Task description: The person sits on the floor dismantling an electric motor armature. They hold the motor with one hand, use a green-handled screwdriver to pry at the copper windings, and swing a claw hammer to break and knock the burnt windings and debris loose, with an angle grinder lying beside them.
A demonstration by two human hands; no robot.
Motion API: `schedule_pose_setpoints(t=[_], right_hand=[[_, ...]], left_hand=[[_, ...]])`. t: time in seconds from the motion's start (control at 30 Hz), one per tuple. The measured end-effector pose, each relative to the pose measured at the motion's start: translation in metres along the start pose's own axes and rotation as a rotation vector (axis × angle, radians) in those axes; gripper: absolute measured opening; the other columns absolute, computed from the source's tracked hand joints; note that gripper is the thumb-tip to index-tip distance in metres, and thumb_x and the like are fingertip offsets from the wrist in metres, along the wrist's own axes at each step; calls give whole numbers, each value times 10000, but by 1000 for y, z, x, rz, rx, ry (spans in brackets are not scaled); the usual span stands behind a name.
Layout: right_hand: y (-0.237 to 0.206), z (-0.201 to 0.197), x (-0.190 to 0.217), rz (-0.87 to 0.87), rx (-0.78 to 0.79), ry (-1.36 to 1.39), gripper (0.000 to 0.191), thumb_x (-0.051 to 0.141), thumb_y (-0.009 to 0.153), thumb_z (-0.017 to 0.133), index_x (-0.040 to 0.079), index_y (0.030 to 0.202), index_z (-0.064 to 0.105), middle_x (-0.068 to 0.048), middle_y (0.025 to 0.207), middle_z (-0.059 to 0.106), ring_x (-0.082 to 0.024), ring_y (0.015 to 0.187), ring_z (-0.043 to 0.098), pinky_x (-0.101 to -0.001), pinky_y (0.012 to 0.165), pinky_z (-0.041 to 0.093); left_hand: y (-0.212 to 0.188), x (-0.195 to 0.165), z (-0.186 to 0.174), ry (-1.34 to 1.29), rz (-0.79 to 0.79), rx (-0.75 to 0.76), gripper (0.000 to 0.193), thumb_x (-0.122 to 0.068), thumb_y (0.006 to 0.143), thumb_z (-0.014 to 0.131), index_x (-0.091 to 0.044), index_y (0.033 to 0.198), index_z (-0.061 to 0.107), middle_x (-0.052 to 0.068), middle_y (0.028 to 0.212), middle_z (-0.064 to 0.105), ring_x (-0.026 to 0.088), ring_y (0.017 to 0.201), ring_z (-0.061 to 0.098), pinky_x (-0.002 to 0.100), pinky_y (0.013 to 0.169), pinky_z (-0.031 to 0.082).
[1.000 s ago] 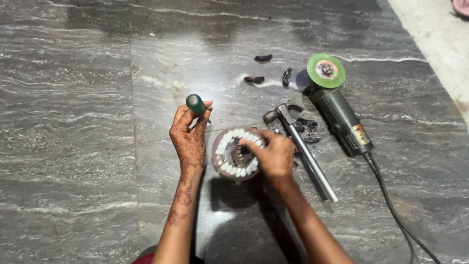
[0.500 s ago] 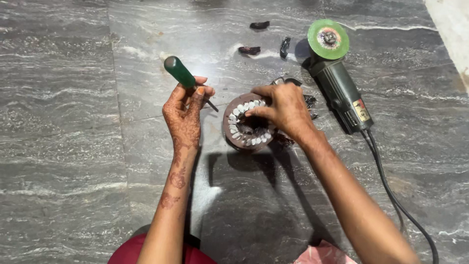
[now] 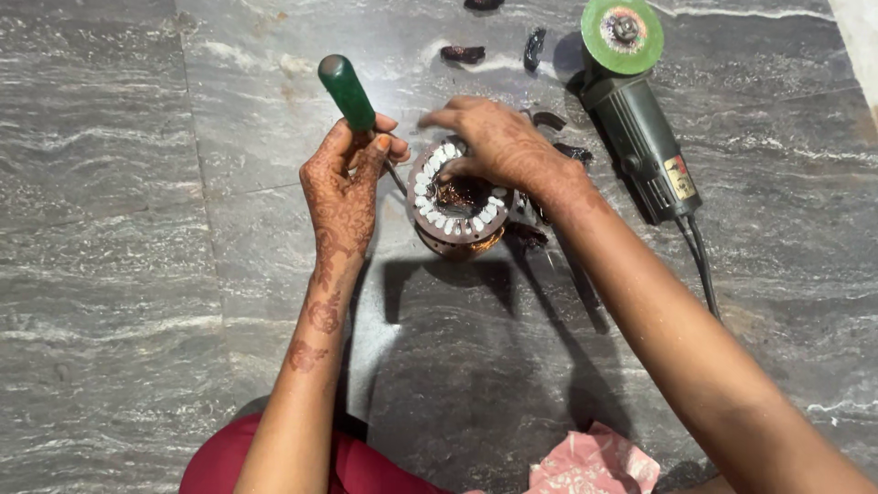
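The left hand is closed around a green-handled screwdriver, handle pointing to 11 o'clock and its shaft angled down toward the motor stator just to the hand's 3 o'clock. The right hand rests on the stator's upper rim, fingers spread and loosely curled over it, holding it steady on the grey stone floor. At 2 o'clock from the stator lies an angle grinder with a green disc; dark scraps lie at 12 o'clock.
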State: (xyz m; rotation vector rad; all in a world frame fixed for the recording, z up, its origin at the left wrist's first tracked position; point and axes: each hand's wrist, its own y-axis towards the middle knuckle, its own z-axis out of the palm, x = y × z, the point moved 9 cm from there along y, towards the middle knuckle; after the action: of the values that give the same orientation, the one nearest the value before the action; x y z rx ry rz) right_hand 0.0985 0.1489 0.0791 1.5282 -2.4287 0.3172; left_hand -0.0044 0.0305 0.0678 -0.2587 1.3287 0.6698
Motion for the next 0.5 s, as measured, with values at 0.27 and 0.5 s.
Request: schedule_pose_setpoints(t=[0.27, 0.5], right_hand=[[-50, -12, -21, 267, -296, 65, 400, 201, 846, 823, 118, 1220, 711, -122, 1193, 742, -229, 972, 744, -450, 942, 574], [-20, -7, -34, 310, -33, 56, 408, 165, 825, 795, 196, 1225, 716, -73, 1166, 737, -175, 930, 742, -324, 834, 614]], left_hand=[[0, -8, 2, 30, 11, -2, 154, -72, 1038, 658, -4, 1175, 671, 49, 962, 729, 121, 921, 730, 296, 866, 645], [-2, -17, 5, -105, 36, -1, 168, -78, 1050, 641, -13, 1204, 656, 52, 967, 714, 141, 925, 739, 325, 874, 689]])
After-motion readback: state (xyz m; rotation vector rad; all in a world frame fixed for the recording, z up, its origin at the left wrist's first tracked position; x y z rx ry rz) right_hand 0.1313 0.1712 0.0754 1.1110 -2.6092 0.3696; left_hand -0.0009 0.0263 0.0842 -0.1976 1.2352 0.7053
